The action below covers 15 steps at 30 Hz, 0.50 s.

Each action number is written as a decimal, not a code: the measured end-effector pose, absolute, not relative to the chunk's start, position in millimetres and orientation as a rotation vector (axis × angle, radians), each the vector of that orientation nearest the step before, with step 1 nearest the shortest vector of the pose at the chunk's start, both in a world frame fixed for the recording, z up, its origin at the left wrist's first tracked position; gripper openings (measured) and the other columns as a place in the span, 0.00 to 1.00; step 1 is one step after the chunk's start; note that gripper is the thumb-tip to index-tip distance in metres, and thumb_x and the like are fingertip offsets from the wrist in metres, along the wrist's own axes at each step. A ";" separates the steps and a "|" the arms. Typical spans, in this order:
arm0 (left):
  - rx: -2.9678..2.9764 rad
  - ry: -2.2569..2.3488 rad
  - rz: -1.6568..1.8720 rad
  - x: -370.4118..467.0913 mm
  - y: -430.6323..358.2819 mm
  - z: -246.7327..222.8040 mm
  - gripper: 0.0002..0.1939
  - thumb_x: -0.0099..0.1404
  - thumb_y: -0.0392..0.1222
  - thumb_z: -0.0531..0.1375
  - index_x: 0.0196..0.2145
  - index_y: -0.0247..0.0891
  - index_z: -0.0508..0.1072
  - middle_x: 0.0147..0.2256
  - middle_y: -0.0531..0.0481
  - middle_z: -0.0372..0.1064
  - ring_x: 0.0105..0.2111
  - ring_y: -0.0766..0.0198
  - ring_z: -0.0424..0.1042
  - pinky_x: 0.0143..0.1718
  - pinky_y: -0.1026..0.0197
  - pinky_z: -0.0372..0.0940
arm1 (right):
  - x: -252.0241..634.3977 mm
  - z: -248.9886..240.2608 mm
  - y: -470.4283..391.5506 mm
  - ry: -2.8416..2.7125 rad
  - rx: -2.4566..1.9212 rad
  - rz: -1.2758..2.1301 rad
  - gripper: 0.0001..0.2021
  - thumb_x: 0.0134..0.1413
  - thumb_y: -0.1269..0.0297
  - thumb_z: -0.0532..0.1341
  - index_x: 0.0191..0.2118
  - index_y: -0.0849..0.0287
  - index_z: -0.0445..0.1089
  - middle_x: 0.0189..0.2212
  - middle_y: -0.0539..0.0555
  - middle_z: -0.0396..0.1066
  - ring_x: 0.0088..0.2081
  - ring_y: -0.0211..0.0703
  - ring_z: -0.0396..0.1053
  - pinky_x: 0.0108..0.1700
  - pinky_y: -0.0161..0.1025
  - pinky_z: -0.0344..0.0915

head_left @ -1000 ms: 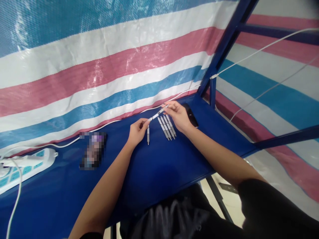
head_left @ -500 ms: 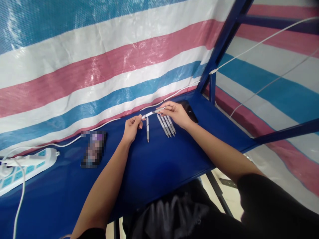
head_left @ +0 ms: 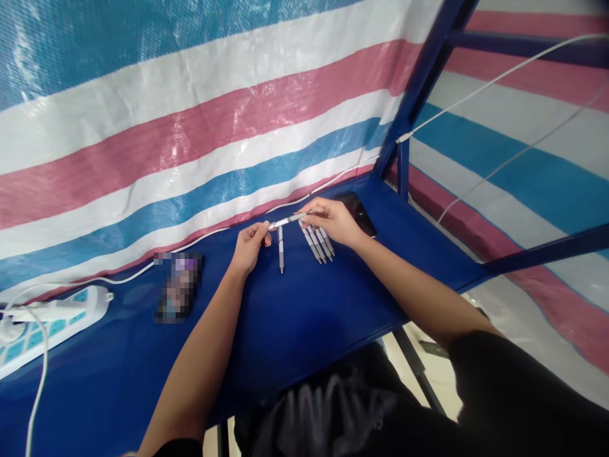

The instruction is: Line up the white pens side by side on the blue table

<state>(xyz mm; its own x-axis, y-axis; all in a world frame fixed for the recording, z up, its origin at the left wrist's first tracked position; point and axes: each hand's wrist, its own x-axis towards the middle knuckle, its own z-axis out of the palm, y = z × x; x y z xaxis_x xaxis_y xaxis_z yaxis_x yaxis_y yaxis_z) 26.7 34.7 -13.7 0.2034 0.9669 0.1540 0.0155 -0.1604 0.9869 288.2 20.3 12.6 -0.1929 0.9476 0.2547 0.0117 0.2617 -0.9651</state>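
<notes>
A white and grey pen (head_left: 286, 221) is stretched between my two hands, above the blue table. My left hand (head_left: 251, 245) pinches its white end with thumb and fingers. At the other end, the fingers of my right hand (head_left: 330, 219) close on the grey part. One similar pen (head_left: 281, 251) lies on the table just below the held one, pointing towards me. Several more pens (head_left: 318, 244) lie side by side in a row beneath my right hand, their upper ends partly hidden by its fingers.
A black phone (head_left: 356, 212) lies behind my right hand. Further left are a blurred-out phone-like object (head_left: 179, 289) and a white power strip (head_left: 57, 327) with plugged-in cables. A white cable (head_left: 209, 237) runs along the striped sheet (head_left: 200, 146) behind the blue table (head_left: 304, 324).
The held pen has tilted to lie a little flatter, as my right hand came slightly lower with its end. My left hand keeps its pinch. The pens on the table have not moved.
</notes>
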 end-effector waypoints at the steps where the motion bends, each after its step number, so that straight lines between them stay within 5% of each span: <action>1: 1.438 0.998 1.153 26.4 34.7 -13.9 0.30 0.68 0.67 0.70 0.22 0.40 0.74 0.22 0.52 0.68 0.25 0.66 0.62 0.34 0.60 0.59 | 288.5 13.1 19.3 -1.508 -0.977 1.113 0.20 0.59 0.42 0.73 0.37 0.55 0.77 0.28 0.51 0.80 0.31 0.43 0.77 0.36 0.42 0.71; 6: 1.470 1.030 1.168 29.3 33.1 -13.6 0.28 0.67 0.66 0.71 0.23 0.40 0.77 0.22 0.51 0.70 0.25 0.66 0.63 0.33 0.60 0.59 | 292.1 19.5 13.6 -1.664 -1.247 0.922 0.30 0.72 0.36 0.60 0.25 0.55 0.69 0.18 0.51 0.72 0.23 0.40 0.69 0.36 0.42 0.68; 11: 1.431 1.046 1.204 32.5 32.4 -12.2 0.28 0.67 0.66 0.71 0.23 0.40 0.76 0.22 0.51 0.70 0.24 0.67 0.64 0.32 0.60 0.60 | 297.3 27.0 13.0 -1.818 -1.129 0.814 0.25 0.63 0.36 0.68 0.44 0.56 0.75 0.31 0.51 0.79 0.30 0.42 0.73 0.38 0.41 0.67; 15: 1.425 1.043 1.201 32.4 32.3 -11.8 0.28 0.66 0.66 0.72 0.23 0.40 0.77 0.22 0.51 0.70 0.25 0.67 0.64 0.33 0.60 0.60 | 297.8 27.7 13.5 -1.874 -1.289 0.812 0.33 0.78 0.37 0.49 0.29 0.56 0.72 0.21 0.52 0.72 0.27 0.43 0.71 0.41 0.44 0.67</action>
